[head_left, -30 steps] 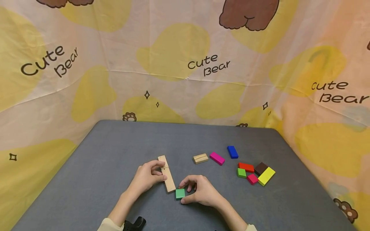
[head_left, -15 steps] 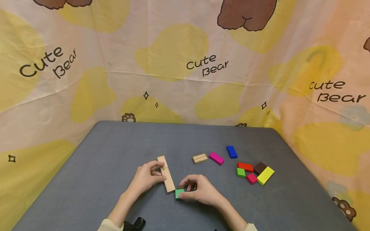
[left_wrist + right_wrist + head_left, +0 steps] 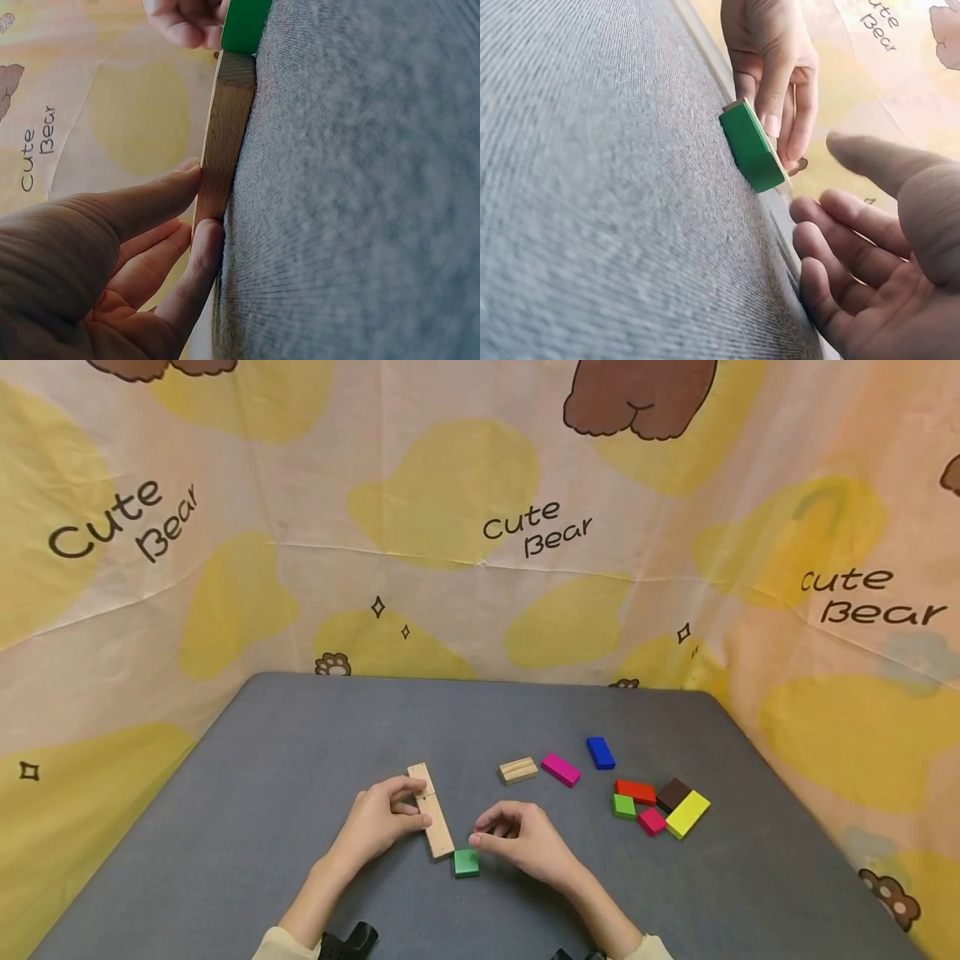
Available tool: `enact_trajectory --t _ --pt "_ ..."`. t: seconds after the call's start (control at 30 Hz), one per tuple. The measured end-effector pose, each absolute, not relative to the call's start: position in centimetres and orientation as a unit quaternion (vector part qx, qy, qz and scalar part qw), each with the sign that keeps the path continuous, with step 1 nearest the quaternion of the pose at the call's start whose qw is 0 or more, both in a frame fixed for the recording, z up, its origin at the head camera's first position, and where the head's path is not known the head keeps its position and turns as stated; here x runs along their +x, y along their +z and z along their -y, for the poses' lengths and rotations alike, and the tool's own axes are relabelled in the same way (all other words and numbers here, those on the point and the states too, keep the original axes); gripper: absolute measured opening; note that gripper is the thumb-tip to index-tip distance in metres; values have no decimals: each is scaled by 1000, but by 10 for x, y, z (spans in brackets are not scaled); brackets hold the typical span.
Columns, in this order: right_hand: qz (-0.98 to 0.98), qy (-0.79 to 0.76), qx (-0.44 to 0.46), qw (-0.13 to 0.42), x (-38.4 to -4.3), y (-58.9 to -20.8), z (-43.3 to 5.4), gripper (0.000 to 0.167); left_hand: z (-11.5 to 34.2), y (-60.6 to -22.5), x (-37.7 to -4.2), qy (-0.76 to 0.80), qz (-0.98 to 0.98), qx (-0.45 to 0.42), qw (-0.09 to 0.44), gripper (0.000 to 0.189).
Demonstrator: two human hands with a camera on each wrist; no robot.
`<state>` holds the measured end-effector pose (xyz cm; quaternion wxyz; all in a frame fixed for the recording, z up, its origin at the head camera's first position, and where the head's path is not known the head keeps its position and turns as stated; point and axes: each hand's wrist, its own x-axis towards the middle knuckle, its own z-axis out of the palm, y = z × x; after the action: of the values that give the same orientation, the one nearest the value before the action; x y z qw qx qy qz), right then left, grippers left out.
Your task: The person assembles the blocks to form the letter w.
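Note:
Two plain wooden blocks (image 3: 438,837) lie end to end in a slanting row on the table. My left hand (image 3: 382,817) holds the row from its left, thumb and fingertips on its top and side. A small green block (image 3: 466,863) lies flat at the row's near right corner; in the left wrist view its green face (image 3: 246,26) meets the end of the wood. Just right of and above this block hovers my right hand (image 3: 521,846), fingers loosely bent and nothing between them. The right wrist view shows its thumb and fingers (image 3: 855,247) spread apart beside the green block (image 3: 754,150).
To the right are a ridged wooden block (image 3: 517,770), a magenta block (image 3: 561,770) and a blue block (image 3: 601,752). Farther right is a cluster of red (image 3: 635,792), light green (image 3: 623,807), pink (image 3: 652,822), brown (image 3: 673,794) and yellow blocks (image 3: 687,814). A patterned cloth surrounds the grey table (image 3: 337,718).
My right hand has let go of the green block and lifted up and slightly away, its thumb now off the block. The left hand and the wooden row stay put.

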<state>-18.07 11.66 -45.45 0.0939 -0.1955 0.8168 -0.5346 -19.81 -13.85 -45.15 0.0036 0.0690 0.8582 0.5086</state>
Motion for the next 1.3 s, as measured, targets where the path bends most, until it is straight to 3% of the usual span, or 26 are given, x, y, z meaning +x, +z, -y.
enact_trajectory --t 0.43,0.9,1.07,1.3 --pt "-841 -535 -30 -70 -196 -457 -145 30 139 -452 -197 506 -859 72 3 46" --pt "-846 -531 23 -36 -207 -457 -152 51 139 -452 -196 503 -861 73 -7 46" --pt "-824 -566 0 -19 -217 -456 -157 58 139 -452 -196 507 -859 72 -8 46" --pt "-838 -543 -46 -35 -240 -458 -150 66 140 -453 -196 504 -861 71 -2 47"
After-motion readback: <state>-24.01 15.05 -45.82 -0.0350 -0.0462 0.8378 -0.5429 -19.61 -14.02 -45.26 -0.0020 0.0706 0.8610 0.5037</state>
